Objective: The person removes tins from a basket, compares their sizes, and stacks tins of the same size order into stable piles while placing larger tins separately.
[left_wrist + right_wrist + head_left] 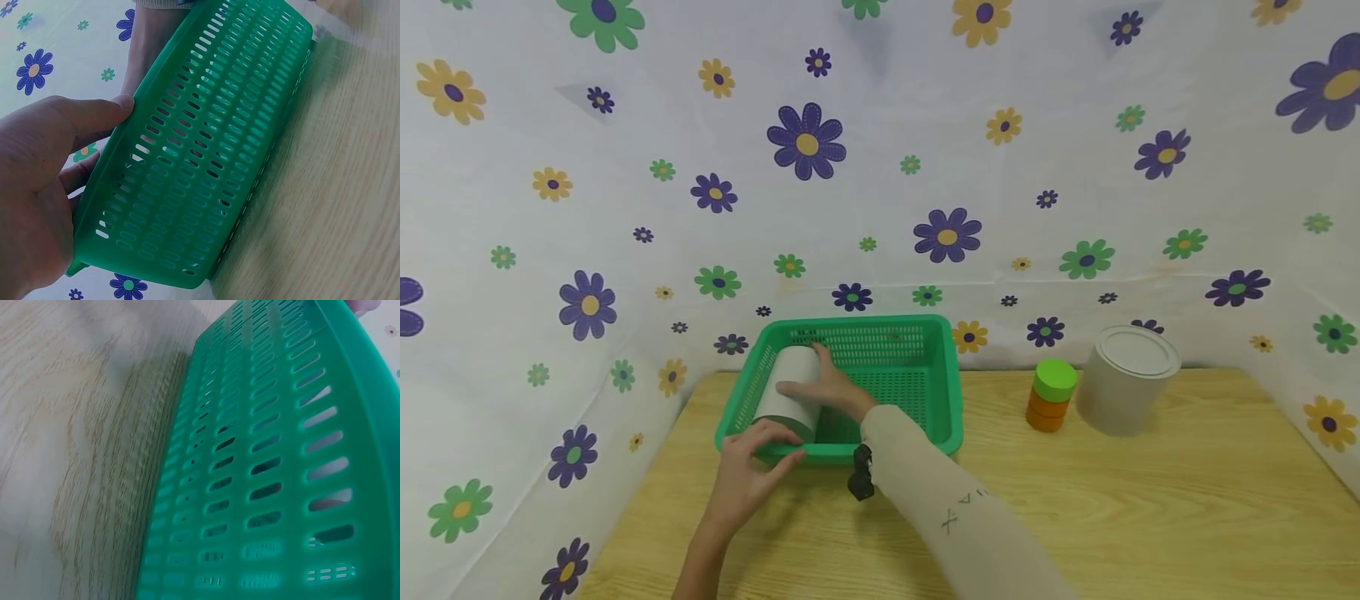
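A white cylindrical container (792, 371) lies on its side at the left inside a green plastic basket (953, 408), its near end toward the front wall. From above and the right, my right hand (835, 390) grips the container, thumb on top and fingers over its far part. My left hand (748, 462) pinches the basket's front rim near the left corner. In the left wrist view the thumb (115, 111) presses on the outer side of the rim, with the other fingers behind it. The slotted basket wall (262, 444) hides the right hand in the right wrist view.
To the basket's right stand an orange jar with a green lid (1051, 396) and a large white lidded can (1127, 379). The wooden table (1112, 500) meets a flower-printed curtain (880, 200) at its back and sides.
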`<act>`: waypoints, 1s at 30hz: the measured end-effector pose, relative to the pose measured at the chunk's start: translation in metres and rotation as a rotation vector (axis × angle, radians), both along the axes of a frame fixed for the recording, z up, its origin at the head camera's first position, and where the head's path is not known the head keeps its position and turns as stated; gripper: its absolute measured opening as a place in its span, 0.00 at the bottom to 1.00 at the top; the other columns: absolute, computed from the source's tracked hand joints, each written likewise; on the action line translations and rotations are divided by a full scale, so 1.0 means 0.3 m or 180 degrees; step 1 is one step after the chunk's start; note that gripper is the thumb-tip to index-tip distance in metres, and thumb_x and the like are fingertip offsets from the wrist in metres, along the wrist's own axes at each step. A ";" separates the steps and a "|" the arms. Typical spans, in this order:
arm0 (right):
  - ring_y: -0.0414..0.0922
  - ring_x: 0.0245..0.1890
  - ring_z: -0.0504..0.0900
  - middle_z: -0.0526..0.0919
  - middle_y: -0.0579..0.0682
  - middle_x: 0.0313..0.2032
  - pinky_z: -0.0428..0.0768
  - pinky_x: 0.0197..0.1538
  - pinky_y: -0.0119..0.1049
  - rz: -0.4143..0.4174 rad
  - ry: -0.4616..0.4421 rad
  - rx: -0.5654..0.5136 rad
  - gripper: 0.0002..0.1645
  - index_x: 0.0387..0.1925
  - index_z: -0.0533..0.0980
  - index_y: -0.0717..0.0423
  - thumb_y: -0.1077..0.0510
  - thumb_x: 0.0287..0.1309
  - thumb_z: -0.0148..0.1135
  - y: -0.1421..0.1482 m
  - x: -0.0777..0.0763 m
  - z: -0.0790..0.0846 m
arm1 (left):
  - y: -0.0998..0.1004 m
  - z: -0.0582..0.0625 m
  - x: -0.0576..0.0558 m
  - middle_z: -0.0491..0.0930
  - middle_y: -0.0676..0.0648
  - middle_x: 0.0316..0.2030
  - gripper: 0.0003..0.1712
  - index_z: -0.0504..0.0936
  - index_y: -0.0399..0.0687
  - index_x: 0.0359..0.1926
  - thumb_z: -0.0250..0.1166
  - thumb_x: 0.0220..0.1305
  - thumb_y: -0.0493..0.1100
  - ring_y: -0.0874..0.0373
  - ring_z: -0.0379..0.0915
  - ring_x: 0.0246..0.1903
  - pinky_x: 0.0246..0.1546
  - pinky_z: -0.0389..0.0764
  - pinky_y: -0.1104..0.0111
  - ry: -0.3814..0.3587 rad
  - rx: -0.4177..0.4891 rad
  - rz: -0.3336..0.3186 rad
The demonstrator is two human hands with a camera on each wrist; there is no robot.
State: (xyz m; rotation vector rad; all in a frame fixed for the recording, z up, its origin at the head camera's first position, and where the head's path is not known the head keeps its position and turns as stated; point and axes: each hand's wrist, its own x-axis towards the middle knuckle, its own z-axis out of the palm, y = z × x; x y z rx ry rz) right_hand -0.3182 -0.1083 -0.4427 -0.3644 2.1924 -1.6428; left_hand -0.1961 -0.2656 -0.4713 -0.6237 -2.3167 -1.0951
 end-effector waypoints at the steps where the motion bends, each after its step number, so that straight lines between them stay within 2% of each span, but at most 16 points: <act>1: 0.62 0.62 0.73 0.66 0.67 0.67 0.74 0.60 0.62 -0.0006 -0.0040 -0.0032 0.63 0.82 0.40 0.47 0.41 0.60 0.71 -0.001 0.001 0.002 | 0.000 0.002 0.000 0.85 0.57 0.37 0.11 0.87 0.49 0.36 0.80 0.53 0.34 0.60 0.81 0.40 0.49 0.58 0.62 -0.0011 0.0000 -0.0002; 6: 0.63 0.60 0.74 0.65 0.66 0.66 0.76 0.56 0.66 -0.0092 -0.0259 -0.0155 0.64 0.82 0.42 0.45 0.44 0.58 0.74 -0.011 0.001 -0.004 | -0.001 0.000 0.000 0.85 0.57 0.37 0.12 0.87 0.51 0.36 0.80 0.53 0.34 0.60 0.82 0.40 0.51 0.64 0.64 -0.0042 0.0002 -0.0030; 10: 0.64 0.59 0.74 0.65 0.66 0.65 0.76 0.53 0.68 -0.0156 -0.0363 -0.0204 0.63 0.81 0.45 0.43 0.46 0.56 0.76 -0.017 0.000 -0.009 | -0.003 -0.009 -0.002 0.85 0.56 0.37 0.13 0.87 0.52 0.36 0.80 0.53 0.34 0.60 0.82 0.40 0.52 0.64 0.64 -0.0010 0.0002 -0.0032; 15: 0.64 0.59 0.74 0.65 0.65 0.65 0.76 0.53 0.70 -0.0177 -0.0356 -0.0273 0.62 0.80 0.46 0.42 0.48 0.55 0.77 -0.019 0.003 -0.003 | -0.002 -0.008 -0.002 0.85 0.57 0.37 0.13 0.87 0.53 0.37 0.80 0.53 0.34 0.60 0.82 0.41 0.51 0.61 0.63 -0.0023 -0.0011 0.0005; 19: 0.63 0.59 0.74 0.66 0.64 0.64 0.76 0.54 0.68 -0.0143 -0.0366 -0.0285 0.64 0.80 0.45 0.45 0.49 0.54 0.78 -0.020 0.003 -0.001 | -0.001 -0.002 -0.001 0.85 0.58 0.37 0.14 0.87 0.53 0.37 0.80 0.52 0.34 0.61 0.82 0.41 0.51 0.62 0.65 -0.0046 -0.0016 0.0008; 22: 0.61 0.58 0.74 0.67 0.62 0.62 0.76 0.53 0.68 -0.0105 -0.0389 -0.0316 0.64 0.80 0.46 0.45 0.50 0.53 0.78 -0.022 -0.004 -0.006 | -0.001 -0.003 -0.001 0.85 0.58 0.38 0.14 0.87 0.54 0.37 0.80 0.52 0.35 0.61 0.82 0.42 0.49 0.59 0.64 -0.0035 -0.0027 0.0029; 26: 0.61 0.56 0.74 0.68 0.61 0.60 0.77 0.50 0.69 -0.0096 -0.0421 -0.0374 0.63 0.79 0.47 0.43 0.51 0.51 0.79 -0.029 -0.013 -0.012 | -0.002 -0.005 -0.005 0.85 0.58 0.37 0.14 0.87 0.54 0.37 0.80 0.52 0.35 0.61 0.82 0.42 0.50 0.59 0.64 0.0000 -0.0038 0.0012; 30: 0.59 0.55 0.75 0.68 0.59 0.61 0.79 0.49 0.66 -0.0082 -0.0429 -0.0300 0.65 0.79 0.46 0.39 0.50 0.51 0.80 -0.042 -0.020 -0.019 | -0.004 -0.007 -0.006 0.85 0.58 0.37 0.13 0.87 0.52 0.37 0.80 0.52 0.34 0.60 0.82 0.41 0.51 0.61 0.65 0.0011 -0.0015 -0.0026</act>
